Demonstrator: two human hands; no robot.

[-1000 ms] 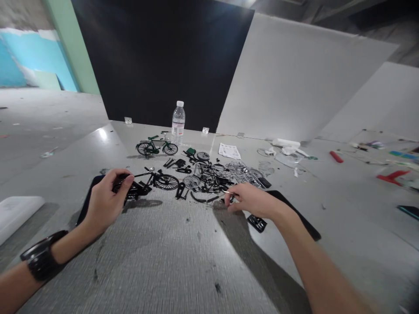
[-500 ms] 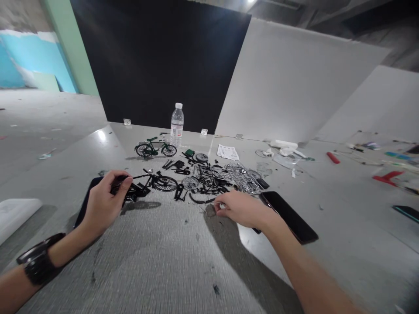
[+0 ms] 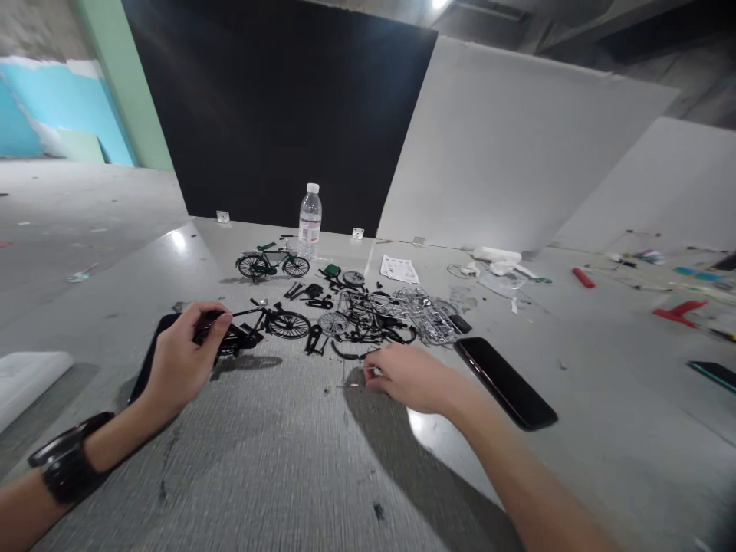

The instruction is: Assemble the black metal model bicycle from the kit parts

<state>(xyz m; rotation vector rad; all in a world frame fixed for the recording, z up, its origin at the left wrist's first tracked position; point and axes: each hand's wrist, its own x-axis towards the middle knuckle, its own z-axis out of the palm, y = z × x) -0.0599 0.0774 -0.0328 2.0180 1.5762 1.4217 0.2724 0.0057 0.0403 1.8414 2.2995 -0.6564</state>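
My left hand is closed round the rear part of a black model bicycle, whose front wheel points right. The fingers hide its saddle and rear wheel. My right hand is low over the table, fingers pinched together. A thin pale sliver shows at its fingertips; what exactly it is I cannot make out. Just beyond this hand lies a heap of black and silver bicycle parts, with a curved black piece at its near edge. A finished green model bicycle stands farther back.
A water bottle stands behind the green bicycle. The printed sheet lies behind the heap. One phone is right of my right hand; a dark flat object sits under my left. Black and white panels rise at the back.
My right hand has moved a little left and nearer to me, away from the parts, with the thin sliver now at its fingertips. My left hand and the black bicycle have stayed in place.
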